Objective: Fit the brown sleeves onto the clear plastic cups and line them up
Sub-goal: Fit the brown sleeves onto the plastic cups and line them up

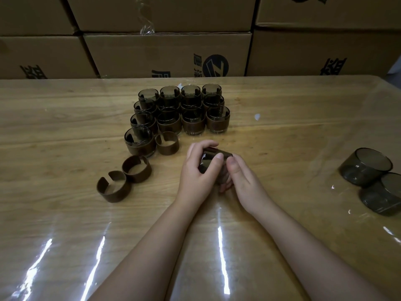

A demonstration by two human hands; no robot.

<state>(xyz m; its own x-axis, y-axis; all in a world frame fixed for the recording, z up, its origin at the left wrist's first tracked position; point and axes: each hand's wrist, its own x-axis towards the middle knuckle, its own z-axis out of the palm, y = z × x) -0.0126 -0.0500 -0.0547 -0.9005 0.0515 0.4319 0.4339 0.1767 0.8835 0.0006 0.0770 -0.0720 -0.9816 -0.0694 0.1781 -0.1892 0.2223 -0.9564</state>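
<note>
Farthest left on the table [65,131], two loose sleeves [136,168] stand on edge, touching each other, their slits facing up and away. Just beyond them a third sleeve [167,142] stands beside the nearest sleeved cup [140,141], which heads the left column of a block of sleeved cups [181,109] lined up in rows toward the boxes [167,53] stacked behind the table.

Right of the sleeves, at the middle of the table, the left hand [196,170] wraps the held cup [208,162] from its left side: the fingers curl over the far rim and the thumb [217,158] lies across the near wall, its tip close to the right thumb. The cup is tipped on its side, lifted between both hands, its dark wall showing between the two thumbs. A brown band shows at its upper right edge; how far the sleeve is seated on it I cannot tell.

The right hand [243,179] closes on the same cup from the right, thumb pressed on top near the rim, the other fingers curled beneath and mostly hidden.

Well apart at the right edge, two bare cups [366,166] lie on their sides, touching, one nearer than the other. A clear glossy film covers the tabletop.
</note>
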